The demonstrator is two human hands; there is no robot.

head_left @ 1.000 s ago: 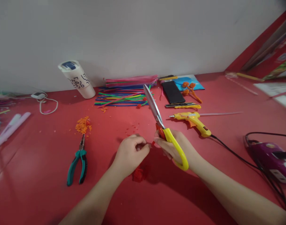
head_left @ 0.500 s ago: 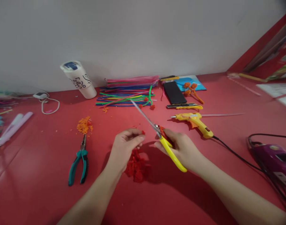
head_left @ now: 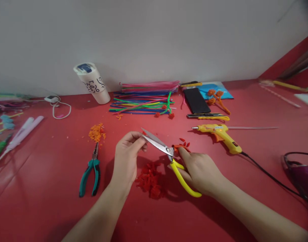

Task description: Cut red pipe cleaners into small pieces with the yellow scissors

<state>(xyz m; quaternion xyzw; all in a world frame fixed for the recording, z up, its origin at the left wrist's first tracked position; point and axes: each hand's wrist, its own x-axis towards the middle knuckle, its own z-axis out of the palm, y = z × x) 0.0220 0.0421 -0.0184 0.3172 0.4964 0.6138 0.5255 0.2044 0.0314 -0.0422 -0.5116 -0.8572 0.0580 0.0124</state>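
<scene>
So since half a second ago, the long metal scissors with a yellow handle (head_left: 168,150) have swung toward the left hand (head_left: 127,154), and the blades now show spread apart. Nearest is a loose heap of fuzzy red pieces (head_left: 151,179) on the red surface (head_left: 154,222), between the forearms. The right hand (head_left: 201,168) has its fingers wrapped round the scissors. The left fingers are pinching a tiny red bit (head_left: 144,133) up above the heap, blade tips right next to it; can't tell if they're touching. A few red scraps (head_left: 185,143) lie just past the right hand.

Teal-and-black pliers (head_left: 93,163) sit off to the left, nose pointing at a pile of orange shreds (head_left: 97,132). Over on the right there's a yellow hot glue gun (head_left: 223,133), then a black-and-yellow utility knife (head_left: 208,116), with a black phone (head_left: 196,101) behind it. Way back: multicolored fuzzy stems (head_left: 144,101) and a white tumbler with black lettering (head_left: 94,85) near the wall.
</scene>
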